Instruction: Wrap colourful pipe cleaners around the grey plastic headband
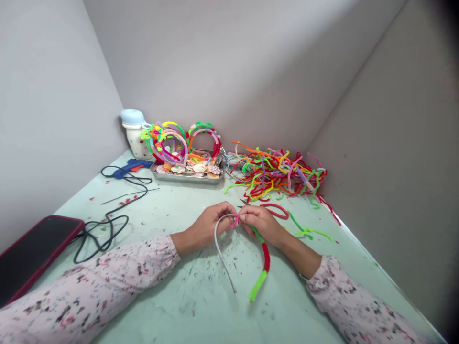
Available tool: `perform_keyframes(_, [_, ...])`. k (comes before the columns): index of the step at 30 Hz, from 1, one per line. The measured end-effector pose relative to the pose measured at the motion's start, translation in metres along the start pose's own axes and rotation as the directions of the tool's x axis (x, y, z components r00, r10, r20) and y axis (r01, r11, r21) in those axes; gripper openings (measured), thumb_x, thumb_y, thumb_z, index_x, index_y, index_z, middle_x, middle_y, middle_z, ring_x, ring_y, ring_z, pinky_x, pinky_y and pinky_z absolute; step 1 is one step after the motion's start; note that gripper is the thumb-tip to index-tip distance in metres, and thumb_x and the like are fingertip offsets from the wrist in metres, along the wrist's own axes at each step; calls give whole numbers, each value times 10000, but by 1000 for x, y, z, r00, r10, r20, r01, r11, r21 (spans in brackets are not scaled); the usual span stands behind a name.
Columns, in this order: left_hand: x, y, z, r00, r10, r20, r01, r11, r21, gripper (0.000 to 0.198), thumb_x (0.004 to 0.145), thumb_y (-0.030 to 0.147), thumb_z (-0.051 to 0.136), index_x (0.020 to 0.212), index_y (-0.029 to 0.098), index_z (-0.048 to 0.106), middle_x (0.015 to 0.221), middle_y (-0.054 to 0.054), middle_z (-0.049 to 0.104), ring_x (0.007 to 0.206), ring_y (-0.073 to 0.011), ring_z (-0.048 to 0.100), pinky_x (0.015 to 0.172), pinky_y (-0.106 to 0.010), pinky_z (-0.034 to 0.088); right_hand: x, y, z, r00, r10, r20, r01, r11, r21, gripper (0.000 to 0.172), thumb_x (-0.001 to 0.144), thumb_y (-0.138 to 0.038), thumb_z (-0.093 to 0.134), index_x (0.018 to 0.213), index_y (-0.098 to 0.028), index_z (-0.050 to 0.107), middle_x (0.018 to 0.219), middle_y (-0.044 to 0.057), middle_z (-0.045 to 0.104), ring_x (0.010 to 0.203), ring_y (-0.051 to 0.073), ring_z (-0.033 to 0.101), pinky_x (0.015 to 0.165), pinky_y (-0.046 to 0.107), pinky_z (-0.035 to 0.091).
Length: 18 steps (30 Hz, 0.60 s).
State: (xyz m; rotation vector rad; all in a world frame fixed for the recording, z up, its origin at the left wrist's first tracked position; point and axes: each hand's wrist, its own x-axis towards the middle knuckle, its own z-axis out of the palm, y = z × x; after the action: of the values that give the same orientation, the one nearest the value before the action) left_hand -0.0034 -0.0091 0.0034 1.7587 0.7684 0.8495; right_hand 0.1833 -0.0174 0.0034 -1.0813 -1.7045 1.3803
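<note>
Gripping the thin grey plastic headband at its crown, my left hand is closed over the bare arc with the fingers curled round it. My right hand meets it from the other side, fingertips clamped on the short pink fuzzy pipe cleaner end, which lies against the band between the two hands.

The headband sits at the centre of the pale green tabletop, open end toward me. Its left leg is bare. Its right leg carries a fuzzy wrap of dark green, red and lime segments running down to the tip. I cannot tell whether the tips touch the surface.

Just beyond my right hand lies a red pipe cleaner loop; to its right, loose green pipe cleaner pieces. Further back, against the wall, is a tangled heap of multicoloured pipe cleaners.

Left of the heap stands a shallow metal tray of seashells, with finished wrapped headbands propped upright in it. A white jar with a pale blue lid is beside the tray, and a blue glue gun lies in front of the jar. Its black cord trails toward a phone in a red case at the near left edge. Small trimmings are scattered across the surface.
</note>
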Motion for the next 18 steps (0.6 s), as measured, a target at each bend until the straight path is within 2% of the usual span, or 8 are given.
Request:
perform_keyframes(8, [-1, 6, 1, 999, -33, -31, 33, 999, -6, 139, 816, 262, 484, 843, 140, 544, 677, 11, 521, 604, -92, 452, 554, -198, 356, 1, 0, 0, 1000, -14, -9, 14, 1000, 24, 129, 791, -226, 464, 720, -163, 551, 468, -48, 475, 418, 94, 424, 444, 210, 331])
perform_keyframes(13, [-2, 5, 1, 999, -33, -26, 33, 999, -5, 142, 825, 261, 474, 827, 141, 550, 667, 18, 519, 611, -93, 455, 563, -197, 360, 1, 0, 2, 1000, -10, -23, 9, 999, -30, 136, 790, -224, 477, 709, -157, 564, 462, -48, 462, 420, 92, 417, 439, 206, 321])
perform_keyframes(18, [-2, 6, 1, 998, -35, -48, 37, 998, 49, 296, 865, 368, 433, 711, 138, 534, 614, 24, 494, 592, -94, 447, 579, -208, 363, 0, 2, 3, 999, -48, -20, 45, 991, -129, 153, 803, -213, 474, 682, -161, 551, 484, -45, 470, 440, 89, 418, 457, 206, 330])
